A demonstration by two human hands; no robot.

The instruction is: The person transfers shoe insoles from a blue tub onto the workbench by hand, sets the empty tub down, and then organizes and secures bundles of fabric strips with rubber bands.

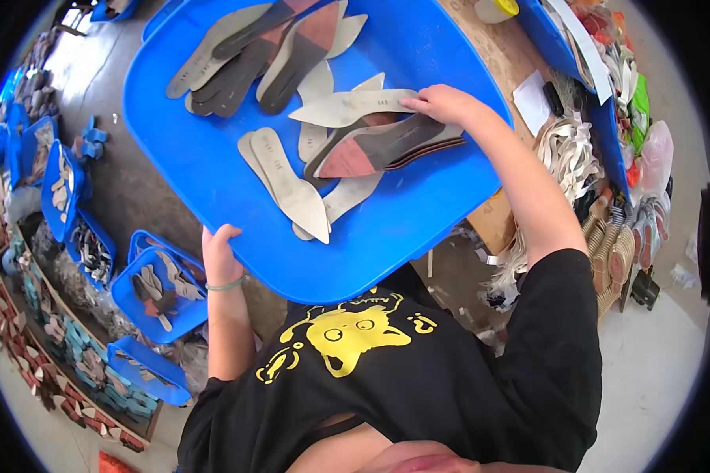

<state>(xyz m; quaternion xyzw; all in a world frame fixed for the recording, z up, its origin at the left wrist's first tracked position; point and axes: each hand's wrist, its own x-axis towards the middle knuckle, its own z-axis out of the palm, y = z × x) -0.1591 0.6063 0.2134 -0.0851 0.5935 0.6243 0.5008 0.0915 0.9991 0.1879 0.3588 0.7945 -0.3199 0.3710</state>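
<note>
A large blue plastic tub (442,225) is tilted in front of my body. Its near left rim is held by my left hand (221,258), thumb over the edge. Inside the tub, my right hand (443,105) closes on the heel end of a stack of shoe insoles (410,142), grey, black and reddish, with a pale insole (355,105) on top. More pale insoles (288,183) with small printed marks lie loose beside the stack. Another pile of insoles (233,75) rests at the tub's far left side. My right palm is hidden.
On the left floor stand several smaller blue bins (166,315) with shoe parts. A long rack (79,355) of shoe pieces curves along the left edge. To the right are a wooden table (493,221), bundles of white strips (564,162) and stacked soles (607,252).
</note>
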